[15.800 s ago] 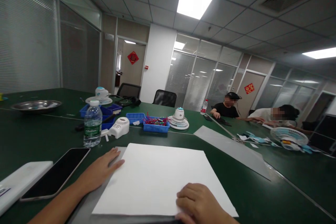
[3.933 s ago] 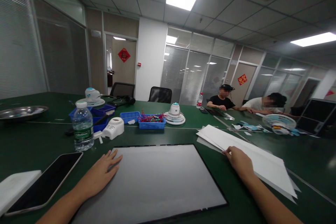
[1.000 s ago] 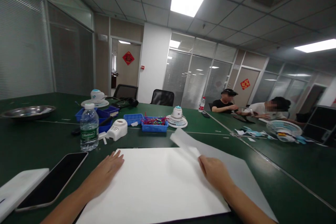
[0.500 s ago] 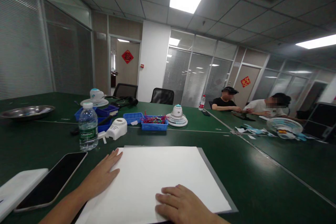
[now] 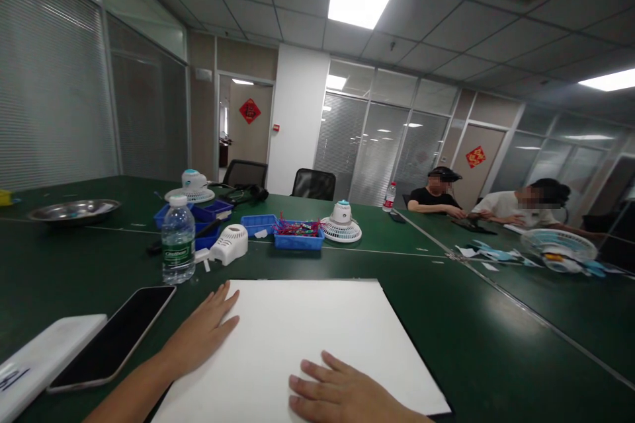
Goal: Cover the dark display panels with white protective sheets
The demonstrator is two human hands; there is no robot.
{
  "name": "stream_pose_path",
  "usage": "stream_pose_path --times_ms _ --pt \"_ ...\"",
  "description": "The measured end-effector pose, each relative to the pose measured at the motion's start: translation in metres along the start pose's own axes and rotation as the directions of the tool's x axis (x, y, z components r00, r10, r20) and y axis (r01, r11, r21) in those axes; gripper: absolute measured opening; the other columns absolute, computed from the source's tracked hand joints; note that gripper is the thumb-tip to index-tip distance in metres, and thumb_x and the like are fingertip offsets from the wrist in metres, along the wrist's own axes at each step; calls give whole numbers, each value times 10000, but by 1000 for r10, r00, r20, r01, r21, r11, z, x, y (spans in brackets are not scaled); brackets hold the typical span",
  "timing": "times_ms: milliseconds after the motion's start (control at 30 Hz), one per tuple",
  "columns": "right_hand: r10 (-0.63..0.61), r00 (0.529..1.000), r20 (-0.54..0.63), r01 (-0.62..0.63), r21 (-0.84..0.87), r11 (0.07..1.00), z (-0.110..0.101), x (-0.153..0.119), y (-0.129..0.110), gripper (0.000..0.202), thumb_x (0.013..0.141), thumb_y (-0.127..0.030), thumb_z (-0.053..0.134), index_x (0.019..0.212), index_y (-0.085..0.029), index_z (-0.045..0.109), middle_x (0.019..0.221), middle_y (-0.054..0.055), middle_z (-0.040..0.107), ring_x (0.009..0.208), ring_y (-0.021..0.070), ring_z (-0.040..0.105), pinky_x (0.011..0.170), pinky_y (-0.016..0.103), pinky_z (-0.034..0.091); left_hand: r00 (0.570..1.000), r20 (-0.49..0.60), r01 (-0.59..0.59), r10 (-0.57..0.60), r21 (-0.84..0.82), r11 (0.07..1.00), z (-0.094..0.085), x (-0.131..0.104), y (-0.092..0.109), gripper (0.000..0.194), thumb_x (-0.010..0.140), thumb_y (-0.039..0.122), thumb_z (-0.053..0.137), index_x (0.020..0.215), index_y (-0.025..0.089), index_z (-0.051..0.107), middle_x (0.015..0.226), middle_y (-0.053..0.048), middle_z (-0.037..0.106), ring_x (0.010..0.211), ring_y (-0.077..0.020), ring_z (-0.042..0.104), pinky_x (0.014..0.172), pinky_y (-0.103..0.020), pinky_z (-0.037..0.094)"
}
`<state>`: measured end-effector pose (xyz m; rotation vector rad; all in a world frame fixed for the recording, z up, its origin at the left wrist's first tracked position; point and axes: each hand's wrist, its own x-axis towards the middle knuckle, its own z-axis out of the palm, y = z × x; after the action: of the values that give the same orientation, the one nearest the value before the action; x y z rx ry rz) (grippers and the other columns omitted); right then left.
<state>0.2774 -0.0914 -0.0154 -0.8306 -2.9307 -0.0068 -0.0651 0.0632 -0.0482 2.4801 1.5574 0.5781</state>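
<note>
A large white sheet of paper (image 5: 297, 317) lies flat on the green table in front of me. My left hand (image 5: 206, 330) rests on its left edge, fingers stretched out and thumb reaching onto the white surface. Lower down, my right hand (image 5: 342, 386) lies on the sheet near its front, palm down with the fingers spread. Neither hand grips anything. A thin dark edge shows under the paper along its right side; what it belongs to is mostly hidden.
Left of the paper are a smartphone (image 5: 116, 337), a white slab (image 5: 49, 357) and a water bottle (image 5: 178, 241). Beyond stand a white plastic housing (image 5: 231, 244), a blue tray of wires (image 5: 297, 238), fan parts (image 5: 342, 221) and a metal dish (image 5: 74, 210). Two people sit at the far right.
The grey strip along the paper's right edge no longer shows; a thin dark edge is there instead. My right hand's fingers have spread more. The view has turned slightly left.
</note>
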Motion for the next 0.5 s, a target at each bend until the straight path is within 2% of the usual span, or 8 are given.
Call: stream_pose_path --times_ms 100,167,233,300,400,467,500 --pt "79 996 -47 -81 -23 996 -7 -5 2 569 1032 -469 427 1544 -237 338 1542 74 435 1434 246 393 1193 452 325 1000 17 -11 11 18 1000 0 0 0 624 936 469 460 1469 148 509 1593 -126 323 1474 -344 310 1201 -503 312" --pt "104 985 -140 -122 -123 985 -11 -8 1 694 950 -622 501 1495 -200 423 1501 114 488 1381 284 476 1150 465 392 1000 21 -16 15 19 1000 1 0 1 638 934 482 457 1469 138 509 1593 -134 329 1471 -355 317 1200 -510 315" --pt "49 967 -250 -117 -265 957 -14 -8 -2 673 910 -677 521 1380 -197 547 1424 104 581 1293 277 574 1098 444 460 1000 10 -16 16 16 1000 2 1 1 640 929 486 464 1462 137 518 1591 -137 339 1469 -356 325 1199 -510 316" --pt "-77 935 -347 -70 -394 916 -15 -4 -8 496 939 -596 551 1242 -212 633 1326 52 669 1189 228 652 1039 380 516 1000 -4 -4 4 9 1000 4 2 1 641 916 481 482 1456 139 527 1588 -135 347 1470 -346 328 1203 -500 308" --pt "-229 834 -502 -44 -474 879 -16 5 -18 226 979 -373 594 1102 -209 689 1087 -11 774 978 132 728 899 239 569 998 9 65 -64 -65 996 5 3 0 664 900 505 488 1455 144 528 1603 -121 316 1486 -337 291 1215 -504 269" --pt "-270 769 -579 -43 -469 882 -20 6 -22 194 981 -316 598 1076 -186 706 952 -15 792 864 98 737 796 183 580 992 30 127 -123 -189 974 2 4 -1 697 897 549 466 1462 143 516 1605 -109 314 1487 -335 290 1213 -516 262" --pt "-279 751 -598 -41 -464 885 -22 5 -23 207 980 -318 602 1080 -172 710 929 -7 792 834 93 737 759 172 582 990 22 143 -142 -269 952 0 4 -2 707 894 567 456 1453 140 525 1591 -107 352 1478 -331 322 1209 -513 272"
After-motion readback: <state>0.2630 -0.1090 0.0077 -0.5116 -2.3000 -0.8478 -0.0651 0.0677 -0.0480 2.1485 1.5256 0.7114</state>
